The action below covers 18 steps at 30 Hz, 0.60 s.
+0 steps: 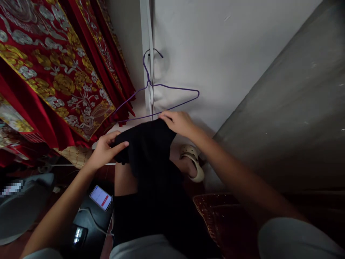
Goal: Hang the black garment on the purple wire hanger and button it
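Note:
A black garment (151, 140) is stretched between my two hands above my lap; what kind of garment it is I cannot tell. My left hand (106, 149) grips its left edge, thumb on top and fingers partly tucked under the cloth. At the upper right corner, my right hand (178, 122) pinches the fabric, its fingertips close to the hanger's bottom bar. Just beyond the cloth hangs a thin purple clothes hanger (172, 87) with no clothing on it, its hook up against the wall by a white cable. The garment's lower part merges with my dark shorts.
Red curtains with gold and silver embroidery (67, 79) hang at the left. A lit phone (100, 197) lies on a black surface beside a white cord. My foot wears a cream clog (198, 172). A grey slanted panel (291, 118) rises on the right, above a dark red seat (231, 219).

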Available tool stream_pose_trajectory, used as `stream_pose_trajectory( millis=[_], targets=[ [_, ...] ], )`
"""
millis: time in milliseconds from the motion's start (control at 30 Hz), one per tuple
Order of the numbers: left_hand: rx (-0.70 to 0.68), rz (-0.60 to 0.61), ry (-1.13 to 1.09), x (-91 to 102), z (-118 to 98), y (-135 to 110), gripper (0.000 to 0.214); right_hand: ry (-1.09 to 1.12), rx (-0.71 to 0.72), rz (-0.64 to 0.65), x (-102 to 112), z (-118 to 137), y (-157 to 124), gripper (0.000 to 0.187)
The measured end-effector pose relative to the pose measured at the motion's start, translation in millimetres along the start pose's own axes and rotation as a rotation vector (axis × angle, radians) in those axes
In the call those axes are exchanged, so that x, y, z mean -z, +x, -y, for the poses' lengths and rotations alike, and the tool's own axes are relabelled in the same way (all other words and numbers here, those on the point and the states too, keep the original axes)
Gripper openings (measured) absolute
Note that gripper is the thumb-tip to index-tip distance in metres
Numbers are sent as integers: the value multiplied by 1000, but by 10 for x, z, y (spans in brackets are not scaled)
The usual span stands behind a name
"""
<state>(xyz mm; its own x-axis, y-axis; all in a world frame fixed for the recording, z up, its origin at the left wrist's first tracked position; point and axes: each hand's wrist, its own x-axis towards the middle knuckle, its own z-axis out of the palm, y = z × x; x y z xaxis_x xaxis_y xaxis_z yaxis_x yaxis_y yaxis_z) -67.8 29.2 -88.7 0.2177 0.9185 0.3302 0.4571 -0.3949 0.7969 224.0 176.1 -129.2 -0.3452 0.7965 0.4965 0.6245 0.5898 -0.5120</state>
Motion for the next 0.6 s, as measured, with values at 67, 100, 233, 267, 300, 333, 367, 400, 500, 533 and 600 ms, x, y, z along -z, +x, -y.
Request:
stream_pose_trajectory(
  millis=[67,100,233,267,300,333,367,400,500,533,600],
  targets=[
    [56,76,-101,-30,-127,-11,26,72,-26,-185,-84,-41,54,22],
    [85,149,-146,-55,-165,-23,24,127,-43,-294,-114,-48,89,23],
    [136,425,-131,-148,-150,-75,39,434,-188,-558,-153,-32,277,27],
    [128,455,-60,-151,-105,-83,40,536,-248,-518,-134,-20,315,28],
    [116,476,33,-138,-44,-87,35,639,-306,-429,-99,-6,337,27],
    [104,492,138,-107,32,-91,29,730,-359,-303,-47,9,341,26],
    [97,503,249,-56,119,-95,24,800,-398,-156,21,24,323,24],
    [94,503,363,15,214,-102,20,843,-419,-9,101,38,287,22],
    [104,444,673,317,470,-142,22,860,-364,377,350,44,114,23],
    [118,437,747,427,524,-163,23,836,-309,506,413,28,60,28],
    [135,474,855,611,565,-207,21,774,-206,692,480,-33,-3,33]
  ],
)
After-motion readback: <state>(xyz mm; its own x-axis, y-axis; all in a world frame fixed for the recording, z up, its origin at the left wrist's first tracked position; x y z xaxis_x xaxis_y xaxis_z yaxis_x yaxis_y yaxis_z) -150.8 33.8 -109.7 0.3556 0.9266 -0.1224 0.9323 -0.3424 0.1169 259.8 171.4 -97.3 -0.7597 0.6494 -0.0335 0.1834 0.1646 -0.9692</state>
